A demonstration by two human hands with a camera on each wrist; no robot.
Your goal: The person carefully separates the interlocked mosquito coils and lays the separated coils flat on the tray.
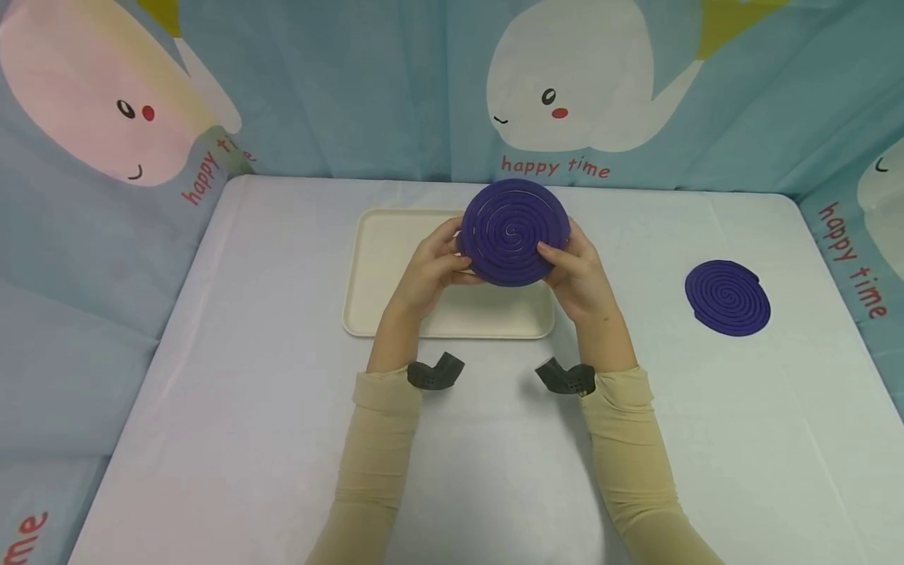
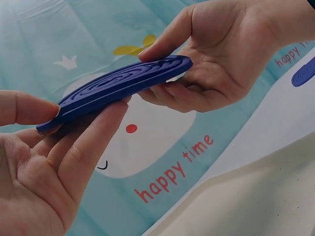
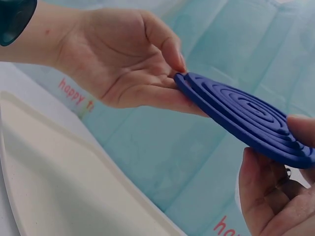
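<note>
Both hands hold up a flat, round, blue-purple spiral coil (image 1: 514,227), its coiled face tilted toward the head camera. At its left edge the left hand (image 1: 427,271) pinches it, thumb (image 2: 29,109) on top and fingers below. The right hand (image 1: 582,278) grips the right side, with its thumb resting on the coiled face. Seen edge-on in the left wrist view, the coil is thin and fairly stiff. A cream rectangular tray (image 1: 381,314) lies on the table beneath the hands, partly hidden by them.
A second blue-purple spiral coil (image 1: 727,298) lies flat at the right on the white table (image 1: 212,377). A blue curtain (image 1: 339,94) printed with whales borders the table's back and sides. Black wrist cameras (image 1: 432,373) sit on both wrists.
</note>
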